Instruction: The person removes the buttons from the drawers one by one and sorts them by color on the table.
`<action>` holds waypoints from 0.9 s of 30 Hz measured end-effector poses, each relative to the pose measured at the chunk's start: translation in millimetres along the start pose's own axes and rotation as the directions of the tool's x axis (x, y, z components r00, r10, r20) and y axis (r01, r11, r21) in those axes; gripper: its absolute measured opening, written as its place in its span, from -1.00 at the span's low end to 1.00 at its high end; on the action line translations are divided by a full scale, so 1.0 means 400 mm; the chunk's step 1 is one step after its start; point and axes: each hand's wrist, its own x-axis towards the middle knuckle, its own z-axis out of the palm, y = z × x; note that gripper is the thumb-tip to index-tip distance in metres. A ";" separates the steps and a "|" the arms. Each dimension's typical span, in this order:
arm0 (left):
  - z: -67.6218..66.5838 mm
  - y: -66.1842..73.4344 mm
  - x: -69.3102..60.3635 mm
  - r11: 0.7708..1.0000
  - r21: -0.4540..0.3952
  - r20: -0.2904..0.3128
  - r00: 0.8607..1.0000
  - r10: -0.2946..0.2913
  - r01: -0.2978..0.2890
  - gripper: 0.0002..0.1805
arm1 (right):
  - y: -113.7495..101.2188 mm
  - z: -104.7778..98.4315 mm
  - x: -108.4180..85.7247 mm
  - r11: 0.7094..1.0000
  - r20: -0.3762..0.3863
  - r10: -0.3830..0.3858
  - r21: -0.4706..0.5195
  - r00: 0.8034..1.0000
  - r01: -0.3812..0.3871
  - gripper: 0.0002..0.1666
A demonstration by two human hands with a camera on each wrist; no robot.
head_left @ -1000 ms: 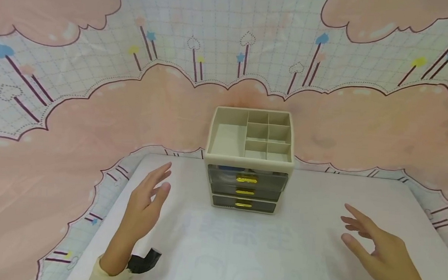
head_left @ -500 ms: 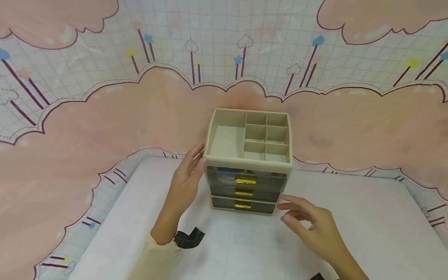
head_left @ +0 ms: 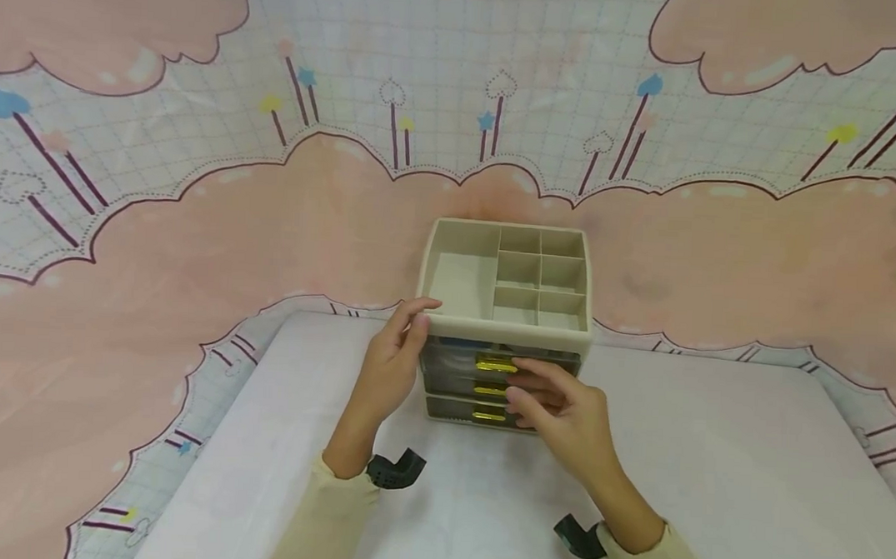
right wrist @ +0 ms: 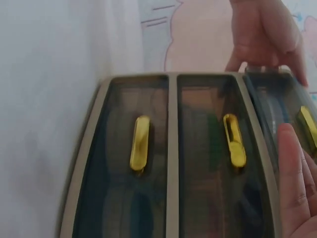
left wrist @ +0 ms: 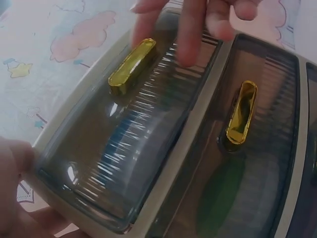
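Observation:
A cream desktop drawer organizer stands on the table, with several top compartments and three smoky clear drawers. My left hand grips its upper left front corner, the forefinger over the rim and the thumb at the front. My right hand is in front of the drawers, fingers extended close to the gold top handle. In the left wrist view, right-hand fingers hover beside that handle and hold nothing. Blue and green shapes show dimly through the drawer fronts. All the drawers look closed.
A white-covered table extends on both sides of the organizer. Behind it hangs a patterned cloth with pink clouds. Black wrist mounts stick out from both forearms.
Both hands have come inward from the table's sides. The left has taken hold of the organizer's upper left corner; the right has reached the drawer handles. The organizer stays in place.

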 end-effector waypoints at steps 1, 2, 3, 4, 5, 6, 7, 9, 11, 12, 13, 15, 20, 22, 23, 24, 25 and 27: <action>0.001 -0.002 -0.001 1.000 0.003 -0.002 1.000 0.005 -0.005 -0.69 | -0.002 0.007 0.003 1.000 -0.008 0.005 0.008 1.000 -0.005 -0.60; 0.002 -0.003 -0.001 1.000 0.008 -0.004 1.000 0.007 -0.007 -0.69 | -0.004 0.013 0.006 1.000 -0.014 0.015 0.016 1.000 -0.015 -0.61; 0.004 -0.005 -0.002 1.000 0.013 -0.008 1.000 0.008 -0.008 -0.70 | -0.007 0.020 0.010 1.000 -0.026 0.024 0.016 0.999 -0.024 -0.62; 0.005 -0.006 -0.003 1.000 0.015 -0.010 1.000 0.010 -0.009 -0.70 | -0.009 0.028 0.014 0.999 -0.042 0.037 0.012 0.998 -0.036 -0.63; 0.007 -0.007 -0.004 1.000 0.018 -0.011 1.000 0.010 -0.010 -0.71 | -0.013 0.034 0.017 0.999 -0.063 0.049 0.009 0.997 -0.049 -0.65; 0.009 -0.008 -0.004 1.000 0.020 -0.011 1.000 0.011 -0.011 -0.72 | -0.017 0.041 0.021 0.998 -0.088 0.070 0.011 0.994 -0.069 -0.67; 0.011 -0.008 -0.005 1.000 0.021 -0.012 1.000 0.013 -0.013 -0.72 | -0.021 0.047 0.024 0.996 -0.115 0.090 0.017 0.989 -0.088 -0.69; 0.013 -0.009 -0.005 1.000 0.020 -0.015 1.000 0.020 -0.019 -0.73 | -0.027 0.059 0.029 0.992 -0.167 0.127 0.036 0.978 -0.122 -0.72; 0.014 -0.010 -0.005 0.999 0.026 -0.017 1.000 0.027 -0.026 -0.73 | -0.031 0.070 0.034 0.988 -0.215 0.153 0.065 0.965 -0.142 -0.75; 0.014 -0.012 -0.005 0.999 0.028 -0.019 0.999 0.029 -0.029 -0.73 | -0.031 0.075 0.036 0.986 -0.236 0.163 0.080 0.958 -0.147 -0.76; 0.014 -0.012 -0.005 0.999 0.029 -0.019 0.999 0.032 -0.032 -0.74 | -0.031 0.079 0.038 0.985 -0.254 0.166 0.087 0.953 -0.148 -0.77; 0.013 -0.014 -0.004 0.999 0.032 -0.018 0.999 0.035 -0.034 -0.74 | -0.029 0.085 0.041 0.986 -0.287 0.163 0.091 0.944 -0.142 -0.80; 0.008 -0.013 -0.004 0.999 0.028 -0.015 0.999 0.038 -0.037 -0.74 | -0.031 0.095 0.043 0.991 -0.333 0.124 0.083 0.935 -0.102 -0.85; 0.006 -0.011 -0.004 0.999 0.033 -0.012 0.999 0.036 -0.036 -0.74 | -0.031 0.097 0.041 0.994 -0.336 0.102 0.070 0.936 -0.083 -0.84; 0.005 -0.010 -0.004 0.999 0.035 -0.010 0.999 0.034 -0.034 -0.74 | -0.031 0.097 0.039 0.995 -0.337 0.092 0.063 0.937 -0.076 -0.84; 0.004 -0.008 -0.005 0.999 0.035 -0.006 0.999 0.032 -0.031 -0.73 | -0.031 0.098 0.037 0.996 -0.335 0.081 0.054 0.939 -0.067 -0.84; 0.003 -0.007 -0.005 0.999 0.033 -0.001 1.000 0.031 -0.031 -0.73 | -0.031 0.097 0.034 0.997 -0.333 0.071 0.039 0.940 -0.062 -0.84; 0.000 -0.004 -0.005 0.999 0.029 0.005 1.000 0.022 -0.022 -0.73 | -0.032 0.098 0.026 0.999 -0.327 0.050 0.014 0.944 -0.048 -0.84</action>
